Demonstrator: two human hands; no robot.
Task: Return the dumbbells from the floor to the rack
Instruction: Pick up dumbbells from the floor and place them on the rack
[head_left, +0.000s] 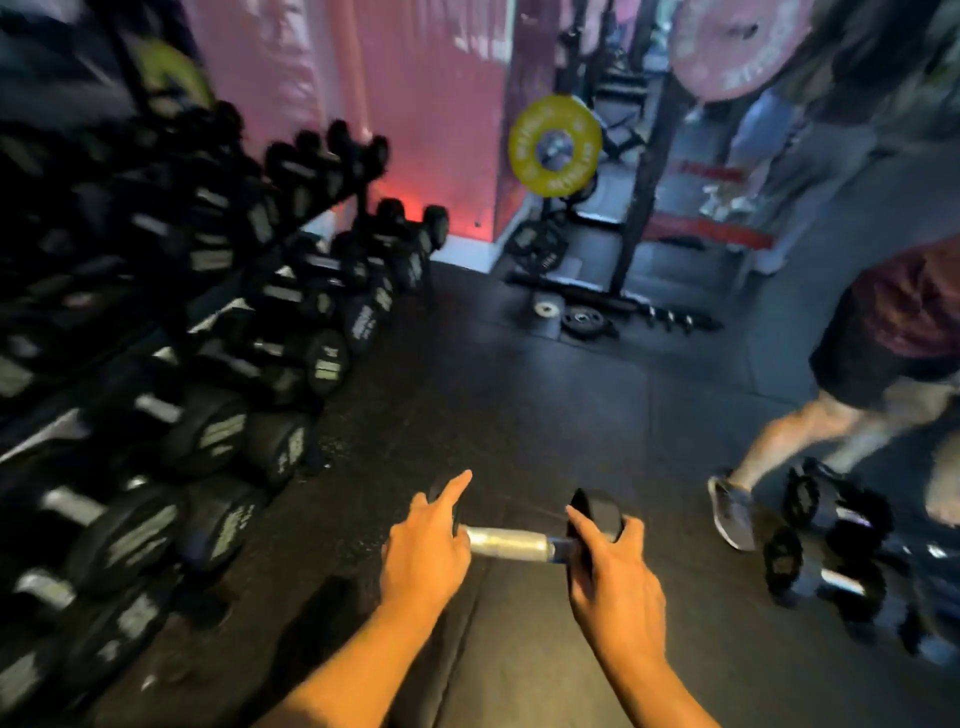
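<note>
I hold a black dumbbell (511, 541) with a silver handle crosswise in front of me, above the dark rubber floor. My left hand (427, 551) cups its left head, index finger pointing forward. My right hand (613, 566) grips its right head. The tiered dumbbell rack (171, 322) fills the left side, loaded with several black dumbbells. More black dumbbells (826, 545) lie on the floor at the lower right.
A person's legs (810, 431) in dark shorts and a grey shoe (730, 512) stand close on the right, beside the floor dumbbells. A squat rack with a yellow plate (555, 146) and small plates (584, 319) on the floor lies ahead. A pink wall is behind.
</note>
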